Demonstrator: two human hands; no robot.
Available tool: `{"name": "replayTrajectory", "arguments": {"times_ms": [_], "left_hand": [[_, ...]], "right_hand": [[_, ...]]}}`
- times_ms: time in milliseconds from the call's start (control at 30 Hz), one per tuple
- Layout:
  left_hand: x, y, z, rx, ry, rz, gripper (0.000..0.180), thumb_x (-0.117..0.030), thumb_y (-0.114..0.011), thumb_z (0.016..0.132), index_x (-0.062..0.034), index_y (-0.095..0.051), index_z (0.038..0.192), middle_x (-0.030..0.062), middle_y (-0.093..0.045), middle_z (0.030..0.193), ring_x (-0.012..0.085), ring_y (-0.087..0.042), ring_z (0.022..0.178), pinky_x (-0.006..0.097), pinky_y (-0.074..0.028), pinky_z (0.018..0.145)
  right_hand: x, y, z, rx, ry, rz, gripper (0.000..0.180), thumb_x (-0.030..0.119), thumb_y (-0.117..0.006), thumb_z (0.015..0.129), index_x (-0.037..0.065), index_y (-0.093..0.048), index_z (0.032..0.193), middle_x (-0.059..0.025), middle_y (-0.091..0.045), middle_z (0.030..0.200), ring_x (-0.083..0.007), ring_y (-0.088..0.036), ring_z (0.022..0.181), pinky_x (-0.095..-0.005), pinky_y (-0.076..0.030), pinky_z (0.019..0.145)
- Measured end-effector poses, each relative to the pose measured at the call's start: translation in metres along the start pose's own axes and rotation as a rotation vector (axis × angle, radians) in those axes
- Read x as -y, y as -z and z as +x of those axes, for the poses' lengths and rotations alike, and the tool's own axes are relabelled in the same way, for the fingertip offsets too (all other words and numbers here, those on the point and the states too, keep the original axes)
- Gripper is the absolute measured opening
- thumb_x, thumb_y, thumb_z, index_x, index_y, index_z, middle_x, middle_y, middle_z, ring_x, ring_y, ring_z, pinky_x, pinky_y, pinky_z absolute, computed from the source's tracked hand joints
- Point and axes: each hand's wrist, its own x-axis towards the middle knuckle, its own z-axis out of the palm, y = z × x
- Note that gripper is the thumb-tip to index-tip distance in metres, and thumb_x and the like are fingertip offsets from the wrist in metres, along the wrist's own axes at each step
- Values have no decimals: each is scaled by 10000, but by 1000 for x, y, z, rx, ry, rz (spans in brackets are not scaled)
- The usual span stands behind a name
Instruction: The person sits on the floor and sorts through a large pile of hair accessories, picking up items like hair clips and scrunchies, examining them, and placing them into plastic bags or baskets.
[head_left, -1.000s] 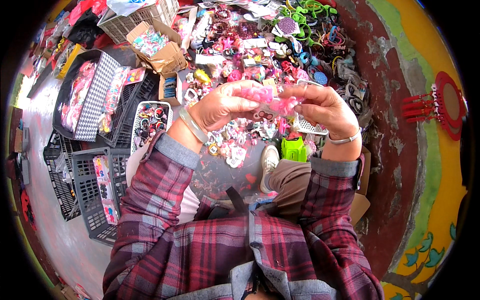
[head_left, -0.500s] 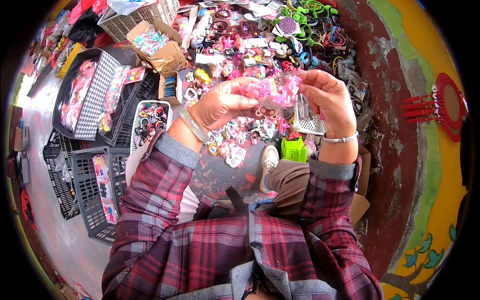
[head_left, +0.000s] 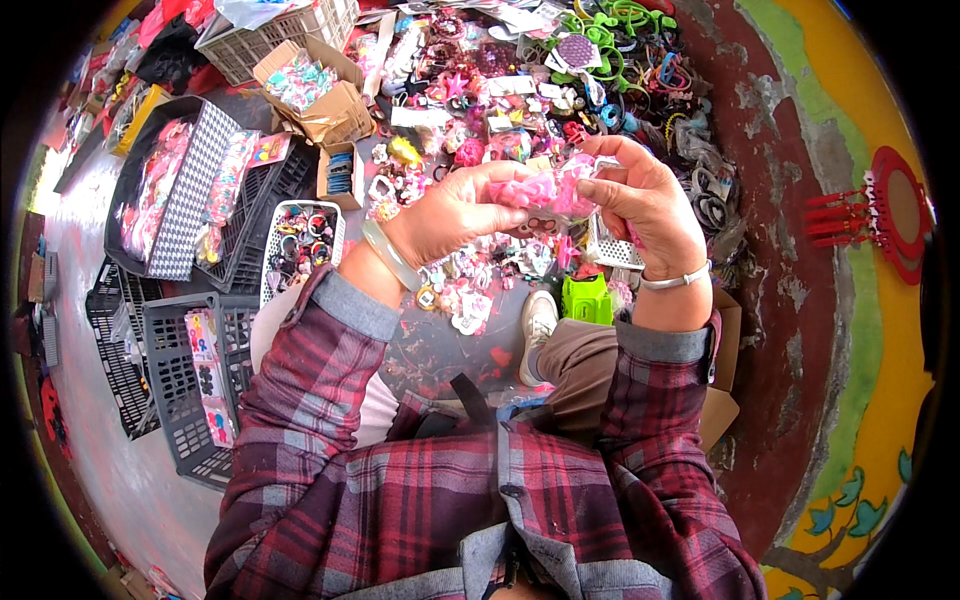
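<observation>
A clear plastic bag of pink hair accessories [head_left: 545, 192] is held up between my two hands, above a heap of small hair ornaments [head_left: 465, 300]. My left hand [head_left: 440, 220] pinches the bag's left end between thumb and fingers. At the other end, my right hand [head_left: 655, 215] is closed on the bag's edge, its thumb pressed against bent fingers. More pink shows beside my right palm, but I cannot make out what it is. Just under the bag lies a small brown, ring-shaped piece [head_left: 540, 225], partly covered by it.
To the left stand a white basket of hair ties [head_left: 337, 232], a grey crate [head_left: 165, 400] and a cardboard box [head_left: 345, 125]. Green headbands [head_left: 625, 65] pile up at the far right. A bright green plastic container [head_left: 587, 300] sits near my shoe [head_left: 538, 330].
The bag has been drawn together and looks more crumpled. My right hand's thumb and fingers have shifted inward along its edge; my left hand has barely moved.
</observation>
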Motion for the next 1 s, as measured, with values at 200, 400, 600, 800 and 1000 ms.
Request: {"name": "replayTrajectory", "arguments": {"times_ms": [200, 400, 600, 800, 1000], "left_hand": [[-1, 0, 0, -36, 23, -159, 399, -60, -559, 824, -20, -447, 1205, 100, -567, 1105, 210, -569, 1009, 348, -465, 859], [-8, -3, -2, -46, 48, -262, 426, -66, -576, 812, -14, -442, 1213, 114, -566, 1115, 222, -577, 999, 358, -467, 860], [-11, -2, -4, -24, 59, -292, 418, -64, -577, 810, -14, -453, 1206, 113, -570, 1103, 227, -579, 999, 358, -474, 850], [-13, -4, -5, -12, 46, -334, 424, -45, -564, 811, -13, -438, 1215, 121, -557, 1121, 254, -565, 1022, 396, -474, 867], [-13, -3, -6, -22, 53, -350, 449, -45, -567, 808, -12, -419, 1230, 129, -541, 1137, 264, -562, 1025, 415, -474, 874]], "right_hand": [[-4, 7, 2, -4, 38, 49, 281, 9, -616, 750, 16, -539, 1020, -23, -597, 771, -25, -433, 499, -160, -309, 416], [0, 2, 1, -70, 156, -98, 273, -71, -573, 737, 37, -565, 988, 11, -595, 837, 16, -459, 597, -123, -316, 458], [-3, 9, 0, -31, 205, -193, 278, -99, -586, 716, 10, -580, 972, 3, -593, 865, -51, -558, 725, -175, -442, 631], [-5, 13, -1, 45, 162, -145, 255, -106, -588, 711, 18, -615, 932, 14, -603, 825, -43, -574, 721, -173, -439, 596], [-4, 12, -1, 67, 165, -245, 244, -74, -637, 689, 33, -617, 908, 42, -577, 779, -18, -514, 664, -162, -412, 578]]}}
